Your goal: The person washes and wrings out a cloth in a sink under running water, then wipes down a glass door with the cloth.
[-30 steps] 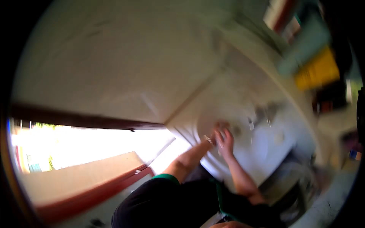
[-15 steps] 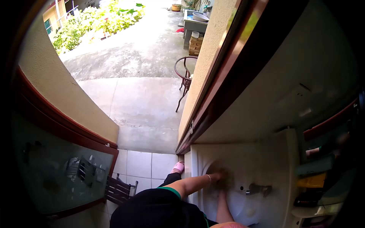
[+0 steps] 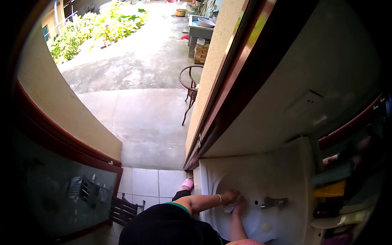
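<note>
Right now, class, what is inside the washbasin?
The left hand and right hand, with something white between them; a dark hole shows near the tap. The hands cover whatever lies beneath.

Smooth, glossy basin (image 3: 255,223), metal-looking tap (image 3: 274,203), rough matt plaster wall (image 3: 61,85), smooth floor tiles (image 3: 171,181).

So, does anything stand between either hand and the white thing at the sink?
Nothing visible does: the left hand and right hand are both at the white thing. The tap on the sink stands apart from both.

White material (image 3: 229,208) newly visible at hands (image 3: 231,196)
</note>
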The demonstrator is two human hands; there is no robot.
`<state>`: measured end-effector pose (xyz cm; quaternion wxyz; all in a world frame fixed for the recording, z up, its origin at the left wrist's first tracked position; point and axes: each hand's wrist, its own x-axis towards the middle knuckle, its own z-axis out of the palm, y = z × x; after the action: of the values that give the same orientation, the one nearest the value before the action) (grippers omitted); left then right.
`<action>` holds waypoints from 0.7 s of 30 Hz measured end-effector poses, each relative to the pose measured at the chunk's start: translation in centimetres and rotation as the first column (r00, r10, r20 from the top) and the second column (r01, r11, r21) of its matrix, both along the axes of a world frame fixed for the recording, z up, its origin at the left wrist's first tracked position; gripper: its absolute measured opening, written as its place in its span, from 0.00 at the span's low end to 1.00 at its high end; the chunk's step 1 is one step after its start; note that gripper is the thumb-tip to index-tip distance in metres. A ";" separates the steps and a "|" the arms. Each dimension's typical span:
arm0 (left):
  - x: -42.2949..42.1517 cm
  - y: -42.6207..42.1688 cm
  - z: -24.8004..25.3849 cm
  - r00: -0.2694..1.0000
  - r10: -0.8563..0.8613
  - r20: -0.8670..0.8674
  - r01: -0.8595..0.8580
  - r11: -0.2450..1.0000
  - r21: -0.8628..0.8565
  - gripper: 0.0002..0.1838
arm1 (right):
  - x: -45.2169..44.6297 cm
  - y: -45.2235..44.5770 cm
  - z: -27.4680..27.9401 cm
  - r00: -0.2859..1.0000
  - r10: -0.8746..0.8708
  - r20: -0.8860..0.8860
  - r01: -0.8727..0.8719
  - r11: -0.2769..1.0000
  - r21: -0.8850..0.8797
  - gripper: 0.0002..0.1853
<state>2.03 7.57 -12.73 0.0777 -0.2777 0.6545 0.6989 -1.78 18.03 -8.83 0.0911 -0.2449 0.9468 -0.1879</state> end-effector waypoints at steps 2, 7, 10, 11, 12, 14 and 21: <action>1.1 -1.4 2.4 0.963 -0.263 0.060 0.261 0.852 -0.455 0.26 | -0.6 3.1 0.2 0.999 -0.028 -0.026 0.033 0.965 0.260 0.20; -3.3 0.6 -10.3 0.990 -0.036 -0.137 -0.046 0.836 -0.546 0.32 | 4.3 3.7 -2.4 0.726 -0.526 0.444 0.639 0.755 -0.150 0.28; 0.2 -1.1 0.4 0.957 0.271 0.101 -0.288 0.859 0.424 0.27 | 3.8 1.0 0.0 0.332 -0.112 0.937 0.825 0.515 -0.231 0.37; 1.2 -2.0 2.7 0.964 0.237 0.119 -0.247 0.645 0.723 0.22 | 3.4 -0.1 1.2 0.247 0.000 0.969 0.801 0.563 -0.204 0.40; 0.9 -2.4 2.5 0.965 0.238 0.111 -0.242 0.643 0.726 0.22 | 4.3 -1.3 3.6 0.255 -0.002 0.967 0.798 0.565 -0.210 0.40; -0.6 -3.2 -0.6 0.957 0.044 0.287 -0.210 0.789 0.578 0.29 | 5.7 -1.6 5.2 0.584 0.056 0.810 0.553 0.703 -0.447 0.38; -1.0 2.6 -3.3 0.997 0.042 -0.058 -0.053 0.976 -0.211 0.22 | 1.7 -0.6 1.9 0.996 0.089 0.003 -0.086 0.970 -0.226 0.24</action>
<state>1.05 10.14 -16.03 0.0134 -0.2815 0.7204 0.6338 -0.13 17.41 -6.93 0.0772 -0.2942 0.9068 -0.2918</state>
